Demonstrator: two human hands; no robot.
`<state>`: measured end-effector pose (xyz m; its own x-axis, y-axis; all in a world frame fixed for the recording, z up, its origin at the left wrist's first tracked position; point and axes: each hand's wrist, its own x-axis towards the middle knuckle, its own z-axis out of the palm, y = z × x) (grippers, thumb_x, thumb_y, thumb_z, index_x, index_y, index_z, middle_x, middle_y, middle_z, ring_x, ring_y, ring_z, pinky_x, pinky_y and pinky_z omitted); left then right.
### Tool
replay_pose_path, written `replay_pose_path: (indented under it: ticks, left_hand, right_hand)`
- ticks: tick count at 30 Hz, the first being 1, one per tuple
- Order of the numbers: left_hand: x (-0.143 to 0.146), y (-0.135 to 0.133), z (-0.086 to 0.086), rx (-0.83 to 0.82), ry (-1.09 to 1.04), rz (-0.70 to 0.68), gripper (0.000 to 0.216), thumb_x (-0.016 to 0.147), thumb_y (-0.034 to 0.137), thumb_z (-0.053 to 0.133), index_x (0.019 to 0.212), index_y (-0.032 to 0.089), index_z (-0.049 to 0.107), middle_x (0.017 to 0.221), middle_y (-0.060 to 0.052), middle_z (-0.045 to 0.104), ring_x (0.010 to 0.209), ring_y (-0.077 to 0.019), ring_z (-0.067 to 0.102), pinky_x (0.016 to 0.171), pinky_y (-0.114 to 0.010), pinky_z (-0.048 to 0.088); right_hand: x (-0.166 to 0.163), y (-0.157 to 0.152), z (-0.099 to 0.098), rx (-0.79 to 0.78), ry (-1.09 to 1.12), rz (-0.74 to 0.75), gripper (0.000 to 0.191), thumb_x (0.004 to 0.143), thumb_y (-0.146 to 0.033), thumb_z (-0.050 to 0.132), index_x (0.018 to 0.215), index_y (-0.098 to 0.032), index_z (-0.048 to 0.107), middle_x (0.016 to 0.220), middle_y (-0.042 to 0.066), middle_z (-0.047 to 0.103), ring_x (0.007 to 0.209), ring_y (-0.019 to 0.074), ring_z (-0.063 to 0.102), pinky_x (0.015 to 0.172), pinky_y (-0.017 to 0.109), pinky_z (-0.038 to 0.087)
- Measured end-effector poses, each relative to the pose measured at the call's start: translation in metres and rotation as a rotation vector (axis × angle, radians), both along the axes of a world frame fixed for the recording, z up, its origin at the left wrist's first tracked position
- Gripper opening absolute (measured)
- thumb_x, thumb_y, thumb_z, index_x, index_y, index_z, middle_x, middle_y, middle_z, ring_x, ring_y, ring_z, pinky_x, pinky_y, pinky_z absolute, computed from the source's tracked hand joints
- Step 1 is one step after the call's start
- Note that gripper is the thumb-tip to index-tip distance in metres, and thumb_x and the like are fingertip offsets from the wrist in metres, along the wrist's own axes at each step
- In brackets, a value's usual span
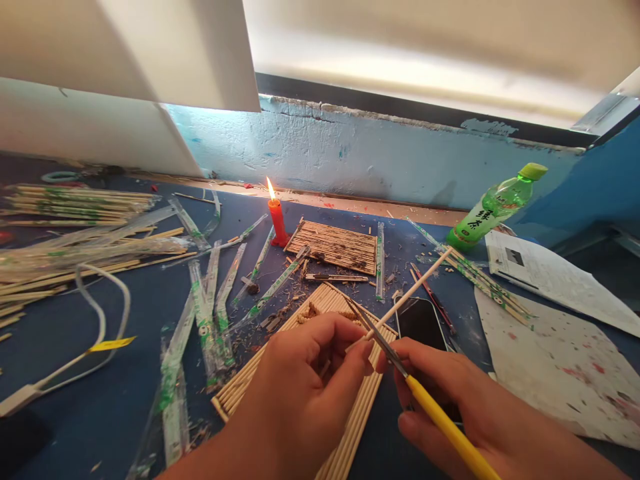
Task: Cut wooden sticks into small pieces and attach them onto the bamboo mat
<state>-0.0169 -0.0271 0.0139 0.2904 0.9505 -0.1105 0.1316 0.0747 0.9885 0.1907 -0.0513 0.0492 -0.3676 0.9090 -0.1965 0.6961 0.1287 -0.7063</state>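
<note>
Pinching the stick [410,293] near its lower end between thumb and fingers of the left hand [310,373], apparently for steadying it close to the metal. Holding it above the large panel [357,413], slanting up and away to the right, with the far end free toward the bottle [495,210], probably for avoiding snags. Gripping the yellow-handled tool [435,412] in the right hand [450,380], with fingers curled round it near the join of metal and handle, likely for finer control. Crossing the stick with the metal beside the left fingertips, seemingly touching; not telling for certain from this angle, nor distinguishing one blade from two. Noting the large panel lying beneath the hands on the bench [120,427], presumably for easy reach. Noting the small panel [340,243] lying farther back, with a knife [336,278] resting between the two panels. Seeing the lit candle [279,223] standing just beside the small panel, perhaps well forward for sparing the forearms. Seeing wrappers [205,327] lying scattered leftward, and the phone [423,323] partly hiding behind the right hand.
</note>
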Motion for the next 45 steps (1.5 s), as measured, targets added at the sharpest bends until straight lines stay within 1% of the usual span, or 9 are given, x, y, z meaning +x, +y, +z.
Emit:
replay_pose_path:
  ticks: [8,15,29,32,35,38,40,42,45]
  left_hand:
    - [-0.002,-0.004,-0.009,0.288,0.254,-0.023,0.018,0.097,0.028,0.057,0.085,0.022,0.069,0.070,0.001,0.068,0.058,-0.0143,0.062,0.055,-0.026,0.048]
    - [-0.002,-0.005,-0.008,0.285,0.263,-0.037,0.019,0.098,0.028,0.055,0.086,0.022,0.068,0.069,0.002,0.067,0.058,-0.0140,0.062,0.054,-0.025,0.047]
    - [0.000,-0.006,-0.006,0.253,0.230,-0.026,0.022,0.098,0.029,0.055,0.083,0.021,0.069,0.068,0.001,0.066,0.056,-0.0138,0.059,0.053,-0.025,0.045]
    - [0.002,-0.004,-0.003,0.173,0.138,-0.020,0.021,0.098,0.029,0.057,0.084,0.021,0.070,0.071,0.001,0.067,0.061,-0.0141,0.061,0.057,-0.024,0.046]
    - [0.003,0.001,0.002,-0.050,-0.059,-0.003,0.020,0.096,0.034,0.064,0.084,0.019,0.070,0.073,0.000,0.068,0.061,-0.0123,0.059,0.056,-0.022,0.045]
    - [0.003,0.007,0.003,-0.316,-0.253,-0.014,0.029,0.094,0.041,0.069,0.078,0.017,0.066,0.055,0.006,0.051,0.046,-0.0064,0.036,0.043,-0.019,0.026]
    - [0.003,0.011,0.001,-0.402,-0.354,-0.014,0.031,0.094,0.040,0.069,0.076,0.016,0.063,0.053,0.008,0.049,0.044,-0.0043,0.028,0.042,-0.019,0.019]
    - [0.003,0.013,-0.001,-0.424,-0.418,0.010,0.029,0.094,0.038,0.070,0.078,0.016,0.062,0.062,0.004,0.060,0.043,-0.0028,0.029,0.042,-0.019,0.018]
    - [0.004,0.013,-0.004,-0.459,-0.445,0.021,0.026,0.093,0.037,0.069,0.081,0.016,0.061,0.072,0.001,0.067,0.042,-0.0015,0.031,0.041,-0.020,0.018]
  right_hand:
    - [-0.002,-0.001,-0.001,0.009,0.050,-0.003,0.029,0.086,-0.034,0.070,0.114,-0.031,0.075,0.085,0.000,0.080,0.075,0.0238,0.074,0.065,0.027,0.062]
    - [0.001,0.002,-0.002,0.020,0.044,0.015,0.013,0.086,-0.031,0.068,0.098,-0.027,0.073,0.087,0.001,0.078,0.076,0.0219,0.074,0.068,0.027,0.061]
    - [-0.007,-0.009,-0.005,0.067,0.060,-0.024,0.031,0.084,-0.024,0.066,0.113,-0.027,0.076,0.078,0.000,0.079,0.071,0.0213,0.073,0.059,0.022,0.059]
    - [-0.007,-0.008,-0.003,0.048,0.044,-0.021,0.027,0.086,-0.026,0.066,0.111,-0.027,0.076,0.077,0.000,0.078,0.070,0.0213,0.073,0.060,0.023,0.060]
    - [-0.003,-0.007,-0.001,0.017,0.052,-0.011,0.025,0.088,-0.033,0.068,0.112,-0.029,0.075,0.082,0.000,0.079,0.071,0.0219,0.073,0.062,0.025,0.060]
    - [0.012,0.000,-0.004,0.000,0.103,-0.026,0.031,0.095,-0.042,0.065,0.122,-0.029,0.070,0.090,0.001,0.079,0.076,0.0224,0.074,0.068,0.027,0.061]
    - [0.031,0.011,-0.008,0.019,0.101,-0.078,0.037,0.100,-0.045,0.060,0.131,-0.027,0.065,0.092,0.003,0.078,0.077,0.0219,0.073,0.067,0.027,0.060]
    - [0.056,0.029,-0.016,0.058,-0.020,-0.149,0.043,0.101,-0.047,0.058,0.137,-0.024,0.060,0.090,0.004,0.076,0.073,0.0212,0.072,0.064,0.028,0.057]
    - [0.099,0.059,-0.031,0.271,-0.427,-0.314,0.053,0.090,-0.047,0.070,0.134,-0.018,0.064,0.087,0.008,0.075,0.069,0.0265,0.070,0.060,0.035,0.052]
